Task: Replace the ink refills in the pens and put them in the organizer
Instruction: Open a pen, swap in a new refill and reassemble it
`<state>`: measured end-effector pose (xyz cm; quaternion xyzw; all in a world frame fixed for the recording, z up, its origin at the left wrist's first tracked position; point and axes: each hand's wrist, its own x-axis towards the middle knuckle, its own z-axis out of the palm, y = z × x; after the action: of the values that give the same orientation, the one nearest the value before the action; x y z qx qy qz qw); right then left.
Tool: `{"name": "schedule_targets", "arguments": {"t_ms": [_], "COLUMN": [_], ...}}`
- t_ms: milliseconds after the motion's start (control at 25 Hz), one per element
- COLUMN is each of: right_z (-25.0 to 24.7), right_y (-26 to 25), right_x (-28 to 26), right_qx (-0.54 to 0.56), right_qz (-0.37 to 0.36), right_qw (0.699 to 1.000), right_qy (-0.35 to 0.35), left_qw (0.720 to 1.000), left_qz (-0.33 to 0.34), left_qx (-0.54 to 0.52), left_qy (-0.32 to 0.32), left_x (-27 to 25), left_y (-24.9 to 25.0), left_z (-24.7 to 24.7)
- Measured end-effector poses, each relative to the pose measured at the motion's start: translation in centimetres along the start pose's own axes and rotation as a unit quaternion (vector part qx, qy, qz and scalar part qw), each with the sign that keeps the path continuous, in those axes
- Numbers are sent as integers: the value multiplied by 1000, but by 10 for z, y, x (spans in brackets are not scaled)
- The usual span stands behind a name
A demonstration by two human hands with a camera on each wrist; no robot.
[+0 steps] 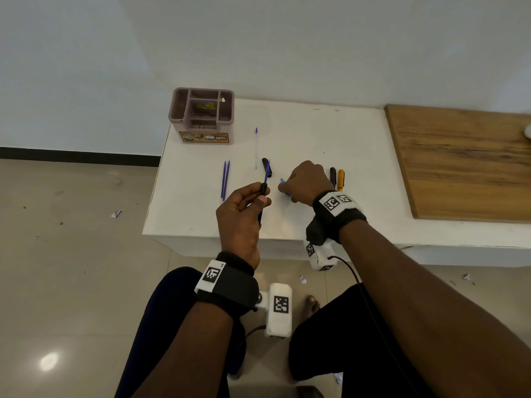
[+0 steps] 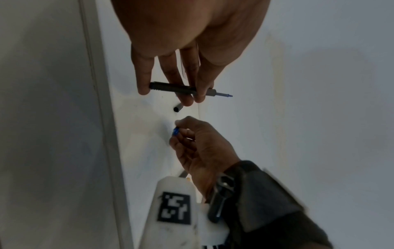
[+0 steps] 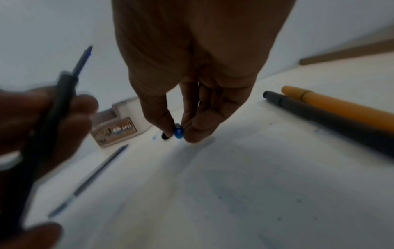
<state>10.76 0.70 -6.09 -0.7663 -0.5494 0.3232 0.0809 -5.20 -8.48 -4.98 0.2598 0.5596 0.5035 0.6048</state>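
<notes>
My left hand (image 1: pixel 263 193) grips a black pen barrel (image 2: pixel 177 88) over the white table's front edge. A blue refill (image 1: pixel 267 172) sticks out of the barrel's top. To its right, my right hand (image 1: pixel 287 188) hovers low over the table and pinches a small blue pen piece (image 3: pixel 178 132) between thumb and fingertips. A black cap (image 1: pixel 265 165) lies just beyond both hands. Two blue refills (image 1: pixel 225 179) lie side by side at the left, and a pale refill (image 1: pixel 256 147) lies further back. The brown organizer (image 1: pixel 202 113) stands at the table's back left corner.
A black pen (image 1: pixel 333 176) and a yellow pen (image 1: pixel 341 179) lie side by side just right of my right hand. A wooden board (image 1: pixel 459 162) covers the surface at the far right. The white table (image 1: pixel 316 133) ends at its left edge beside the organizer.
</notes>
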Motion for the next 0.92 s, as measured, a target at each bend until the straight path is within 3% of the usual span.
{"name": "schedule_targets", "arguments": {"t_ms": [80,160,240,440,920], "right_z": [-15,-33,-46,-52,-43], "right_y": [-6,-17,-26,-37,-35], "right_x": [-17,-38,-51,-57,-53], "right_qx": [143,309,384,341,293], "right_qz": [-8,-27,-64,-155,-161], "right_qw": [989,947,916,919,934], "right_qy": [46,83,95,123,124], "left_qw": [1000,1000,1000,1000,1000], "left_qz": [-3,-6,-6,0,0], "left_qx": [-4,-3,3,13,18], "left_qy": [-6,-9,-15,-22,-12], "left_x": [-1,-2,-3,-6,-5], "left_y": [1,2,2,2,3], "left_z": [1,1,3,4,5]}}
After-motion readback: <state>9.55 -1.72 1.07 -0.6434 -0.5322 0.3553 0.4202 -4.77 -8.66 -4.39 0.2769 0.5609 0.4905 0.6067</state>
